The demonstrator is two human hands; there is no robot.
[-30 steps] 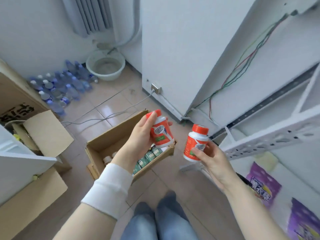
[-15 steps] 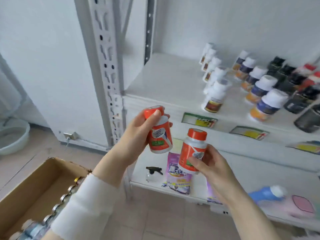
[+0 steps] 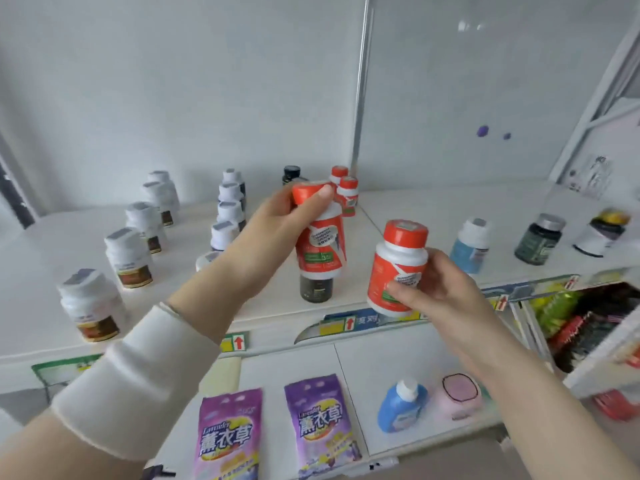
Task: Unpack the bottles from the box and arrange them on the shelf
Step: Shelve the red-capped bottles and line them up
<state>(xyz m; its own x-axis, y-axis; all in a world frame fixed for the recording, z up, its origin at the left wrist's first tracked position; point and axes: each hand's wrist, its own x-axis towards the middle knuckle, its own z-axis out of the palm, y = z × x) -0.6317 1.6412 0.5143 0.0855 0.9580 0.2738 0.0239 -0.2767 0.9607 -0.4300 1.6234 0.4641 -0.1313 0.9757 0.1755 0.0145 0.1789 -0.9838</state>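
My left hand (image 3: 270,233) grips an orange-capped bottle (image 3: 320,240) with an orange and white label, held upright above the white shelf (image 3: 41,271). My right hand (image 3: 440,289) holds a second orange-capped bottle (image 3: 396,268) at the shelf's front edge. Two matching orange-capped bottles (image 3: 347,195) stand at the back of the shelf, just behind my left hand. A dark bottle (image 3: 316,289) stands on the shelf directly under the left bottle. The box is out of view.
Rows of white-capped bottles (image 3: 130,258) stand on the shelf's left part. A blue-label bottle (image 3: 471,245) and dark bottles (image 3: 538,242) stand to the right. On the lower shelf lie purple lavender bags (image 3: 322,424), a blue bottle (image 3: 401,407) and a pink item (image 3: 460,398).
The view has swung from the box on the floor up to the shelf. Both hands have carried their orange-capped bottles up to shelf level, the left one now over the shelf.
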